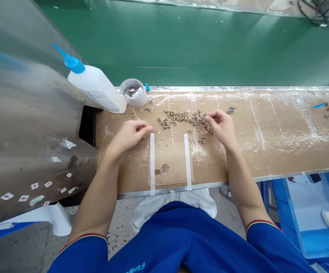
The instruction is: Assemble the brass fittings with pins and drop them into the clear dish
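Observation:
My left hand (132, 135) is closed in a pinch above the cardboard worktop, left of a loose pile of small gold-coloured metal parts (178, 118). A thin wooden stick (135, 113) shows just behind its fingers; whether the hand holds it, I cannot tell. At the right end of the pile, my right hand (221, 127) pinches a small metal part (202, 116) with a bluish tint between thumb and forefinger. Between my forearms, a small clear round dish (165, 168) sits on a cardboard piece flanked by two white tape strips (152, 163).
A white squeeze bottle (99, 89) with a blue nozzle stands left, beside a tape roll (136, 99) holding scraps. A small cluster of parts (231, 110) lies right of the pile. Metal sheeting (39, 113) borders the left; a green surface (181, 45) runs behind. Blue bins (315, 242) sit below right.

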Demonstrator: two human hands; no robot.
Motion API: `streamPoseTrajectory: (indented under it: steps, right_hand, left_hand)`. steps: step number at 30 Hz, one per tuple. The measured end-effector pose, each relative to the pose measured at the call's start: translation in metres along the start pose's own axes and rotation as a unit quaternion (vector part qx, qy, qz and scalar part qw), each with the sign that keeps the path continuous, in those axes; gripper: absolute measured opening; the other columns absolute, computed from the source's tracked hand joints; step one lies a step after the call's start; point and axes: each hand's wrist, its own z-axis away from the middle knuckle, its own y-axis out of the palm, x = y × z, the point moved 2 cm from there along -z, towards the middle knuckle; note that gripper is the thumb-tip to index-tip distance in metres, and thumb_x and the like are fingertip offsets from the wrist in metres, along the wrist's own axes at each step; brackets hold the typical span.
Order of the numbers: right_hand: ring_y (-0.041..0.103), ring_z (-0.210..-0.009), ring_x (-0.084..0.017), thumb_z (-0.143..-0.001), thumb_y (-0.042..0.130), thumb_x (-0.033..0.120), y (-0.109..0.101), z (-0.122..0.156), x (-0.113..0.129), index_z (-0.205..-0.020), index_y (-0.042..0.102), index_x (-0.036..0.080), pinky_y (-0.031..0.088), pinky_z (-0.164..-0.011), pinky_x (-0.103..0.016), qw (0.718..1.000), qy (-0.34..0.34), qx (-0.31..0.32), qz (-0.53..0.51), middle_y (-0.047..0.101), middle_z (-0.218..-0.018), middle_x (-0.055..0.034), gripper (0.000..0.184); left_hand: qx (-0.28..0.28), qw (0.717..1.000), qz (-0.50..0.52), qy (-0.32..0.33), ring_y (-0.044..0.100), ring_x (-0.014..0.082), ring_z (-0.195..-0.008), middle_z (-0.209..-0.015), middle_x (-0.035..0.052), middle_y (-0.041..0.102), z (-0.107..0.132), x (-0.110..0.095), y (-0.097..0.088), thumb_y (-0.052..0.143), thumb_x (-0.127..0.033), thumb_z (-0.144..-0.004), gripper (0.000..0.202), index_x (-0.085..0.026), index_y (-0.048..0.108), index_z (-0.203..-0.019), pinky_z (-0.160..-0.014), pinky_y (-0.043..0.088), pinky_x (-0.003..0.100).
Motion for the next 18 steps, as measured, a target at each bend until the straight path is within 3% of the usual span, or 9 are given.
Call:
streamPoseTrajectory:
  steps: [3, 5, 8, 12, 15, 18]
  right_hand:
    - [0.065, -0.076, -0.018, -0.085, 0.071, 0.031, -0.05, -0.019, -0.028, -0.083, 0.066, 0.022, 0.055, -0.076, -0.036, 0.987, 0.023, -0.145, 0.061, 0.071, -0.083, -0.0039, 0.011]
    - [0.064, -0.075, -0.018, -0.082, 0.069, 0.028, -0.075, -0.028, -0.047, -0.081, 0.064, 0.021, 0.055, -0.078, -0.036, 0.972, 0.057, -0.208, 0.093, 0.07, -0.081, -0.0037, 0.009]
    - [0.063, -0.072, -0.018, -0.078, 0.066, 0.021, -0.096, -0.033, -0.067, -0.077, 0.062, 0.02, 0.054, -0.08, -0.038, 0.953, 0.105, -0.263, 0.11, 0.067, -0.075, -0.0024, 0.005]
    - [0.062, -0.071, -0.019, -0.077, 0.066, 0.02, -0.1, -0.035, -0.076, -0.075, 0.059, 0.021, 0.054, -0.08, -0.039, 0.95, 0.131, -0.26, 0.108, 0.065, -0.072, -0.0017, 0.007]
    - [0.06, -0.069, -0.019, -0.076, 0.068, 0.02, -0.097, -0.036, -0.073, -0.073, 0.059, 0.021, 0.053, -0.077, -0.038, 0.949, 0.144, -0.259, 0.108, 0.063, -0.069, -0.0002, 0.009]
    - [0.056, -0.065, -0.017, -0.075, 0.067, 0.012, -0.093, -0.035, -0.062, -0.07, 0.058, 0.022, 0.05, -0.075, -0.036, 0.941, 0.181, -0.272, 0.088, 0.06, -0.067, 0.0014, 0.013]
  left_hand:
    - [-0.181, 0.972, -0.116, -0.099, 0.061, 0.0176, -0.073, -0.062, -0.0013, 0.058, 0.01, 0.025, -0.037, 0.063, -0.043, -0.09, 0.028, -0.018, 0.071, -0.08, -0.071, 0.038, 0.035]
    - [-0.246, 0.952, -0.139, -0.119, 0.068, 0.0268, -0.099, -0.071, 0.001, 0.06, 0.019, 0.043, -0.051, 0.063, -0.053, -0.091, 0.036, -0.018, 0.069, -0.084, -0.08, 0.037, 0.043]
    - [-0.228, 0.956, -0.118, -0.14, 0.057, 0.0429, -0.135, -0.095, 0.0069, 0.065, 0.026, 0.071, -0.054, 0.059, -0.073, -0.089, 0.056, -0.018, 0.067, -0.096, -0.088, 0.035, 0.055]
    - [-0.236, 0.938, -0.113, -0.226, 0.053, 0.0556, -0.137, -0.128, 0.0197, 0.063, 0.025, 0.091, -0.049, 0.067, -0.079, -0.078, 0.076, -0.019, 0.063, -0.124, -0.096, 0.038, 0.067]
    - [-0.225, 0.929, -0.125, -0.265, 0.055, 0.0584, -0.135, -0.149, 0.03, 0.051, 0.018, 0.084, -0.046, 0.069, -0.073, -0.079, 0.08, -0.018, 0.06, -0.136, -0.102, 0.041, 0.073]
    - [-0.204, 0.937, -0.143, -0.244, 0.056, 0.058, -0.133, -0.168, 0.0308, 0.027, 0.013, 0.061, -0.043, 0.068, -0.064, -0.083, 0.083, -0.019, 0.051, -0.15, -0.107, 0.043, 0.075]
